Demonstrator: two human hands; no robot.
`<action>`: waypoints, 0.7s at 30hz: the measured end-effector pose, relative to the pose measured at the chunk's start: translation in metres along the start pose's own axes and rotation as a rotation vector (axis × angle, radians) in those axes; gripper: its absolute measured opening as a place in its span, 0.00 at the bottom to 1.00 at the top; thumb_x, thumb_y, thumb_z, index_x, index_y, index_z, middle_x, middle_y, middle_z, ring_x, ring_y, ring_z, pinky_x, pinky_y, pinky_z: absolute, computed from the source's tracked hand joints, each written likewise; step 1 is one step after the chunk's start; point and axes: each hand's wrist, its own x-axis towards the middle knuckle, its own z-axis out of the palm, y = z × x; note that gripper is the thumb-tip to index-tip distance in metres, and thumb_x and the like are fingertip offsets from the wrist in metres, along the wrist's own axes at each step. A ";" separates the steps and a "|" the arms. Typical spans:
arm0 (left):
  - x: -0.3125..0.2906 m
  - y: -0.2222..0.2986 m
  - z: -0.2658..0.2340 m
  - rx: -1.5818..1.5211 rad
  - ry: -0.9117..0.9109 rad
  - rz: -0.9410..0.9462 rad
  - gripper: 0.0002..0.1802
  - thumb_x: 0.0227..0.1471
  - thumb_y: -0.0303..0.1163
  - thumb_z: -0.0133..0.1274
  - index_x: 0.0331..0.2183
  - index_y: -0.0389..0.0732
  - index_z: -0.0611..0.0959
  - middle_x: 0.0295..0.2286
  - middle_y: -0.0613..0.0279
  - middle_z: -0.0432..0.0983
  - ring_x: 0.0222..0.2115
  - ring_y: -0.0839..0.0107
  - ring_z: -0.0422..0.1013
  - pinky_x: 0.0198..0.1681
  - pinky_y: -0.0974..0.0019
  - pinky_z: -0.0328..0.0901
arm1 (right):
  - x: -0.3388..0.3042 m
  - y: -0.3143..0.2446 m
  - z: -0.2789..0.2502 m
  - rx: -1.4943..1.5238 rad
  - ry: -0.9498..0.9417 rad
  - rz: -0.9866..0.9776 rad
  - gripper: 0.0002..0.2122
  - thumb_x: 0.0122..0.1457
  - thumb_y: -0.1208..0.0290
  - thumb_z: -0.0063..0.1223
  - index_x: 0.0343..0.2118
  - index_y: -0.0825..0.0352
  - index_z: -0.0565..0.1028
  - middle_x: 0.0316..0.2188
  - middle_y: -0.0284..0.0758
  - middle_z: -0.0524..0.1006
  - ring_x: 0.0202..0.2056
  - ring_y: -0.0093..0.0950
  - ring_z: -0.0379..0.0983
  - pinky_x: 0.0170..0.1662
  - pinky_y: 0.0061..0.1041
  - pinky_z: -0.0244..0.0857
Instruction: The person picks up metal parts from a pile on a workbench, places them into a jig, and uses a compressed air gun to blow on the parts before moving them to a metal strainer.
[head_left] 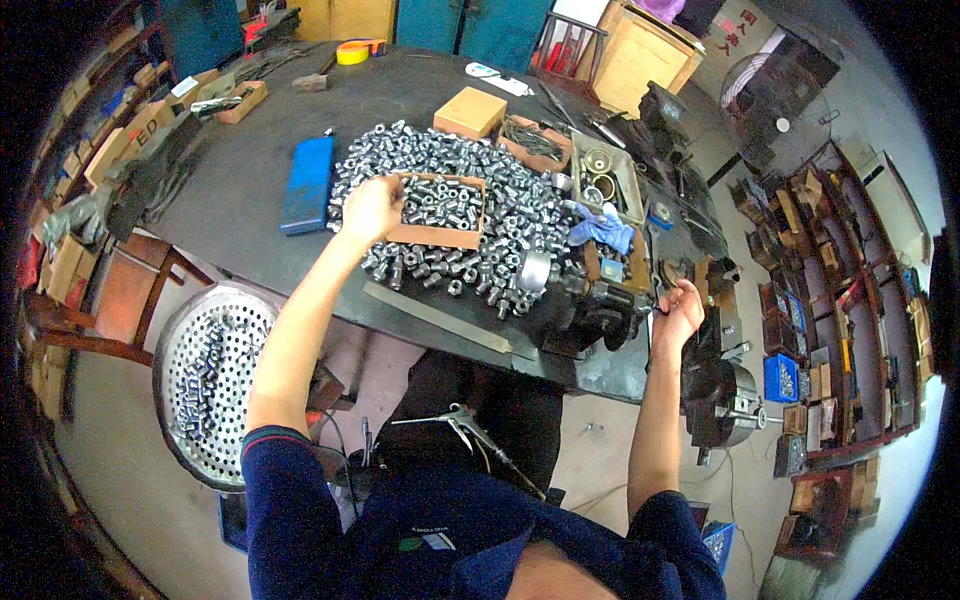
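Observation:
My left hand (372, 210) is closed at the left wall of an open cardboard box (440, 236) filled with small shiny metal fittings. Its fingertips are hidden, so what it holds cannot be made out. A big heap of the same metal fittings (520, 215) surrounds the box on the dark workbench. On the right, my right hand (680, 312) has its fingers curled together beside a dark metal fixture (598, 318) at the bench's front edge. Whatever lies between those fingers is too small and dark to name.
Left of the heap lies a blue case (307, 185). A perforated metal bowl (215, 385) with fittings stands below the bench. Blue gloves (602, 230) and a parts tray (612, 170) sit right of the heap. An air gun (462, 420) hangs near my lap.

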 end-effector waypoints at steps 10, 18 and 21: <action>-0.053 -0.041 -0.078 -0.231 0.047 -0.157 0.09 0.37 0.27 0.51 0.26 0.35 0.76 0.14 0.53 0.70 0.17 0.66 0.69 0.22 0.68 0.62 | -0.070 -0.015 -0.054 0.141 -0.114 0.039 0.07 0.51 0.72 0.42 0.28 0.71 0.68 0.13 0.25 0.57 0.14 0.14 0.50 0.15 0.12 0.44; -0.259 -0.163 -0.142 -0.010 0.000 -0.582 0.13 0.34 0.23 0.44 0.28 0.34 0.77 0.16 0.50 0.71 0.15 0.69 0.69 0.22 0.68 0.63 | -0.068 0.052 -0.087 -0.093 0.101 0.266 0.06 0.51 0.73 0.40 0.26 0.69 0.69 0.16 0.25 0.60 0.16 0.14 0.53 0.17 0.13 0.47; -0.325 -0.179 -0.137 0.036 -0.074 -0.686 0.11 0.31 0.28 0.46 0.24 0.39 0.79 0.20 0.48 0.72 0.23 0.57 0.70 0.29 0.62 0.64 | -0.070 0.045 -0.068 -0.203 0.215 0.308 0.07 0.50 0.73 0.41 0.27 0.70 0.70 0.16 0.25 0.61 0.16 0.16 0.54 0.18 0.13 0.49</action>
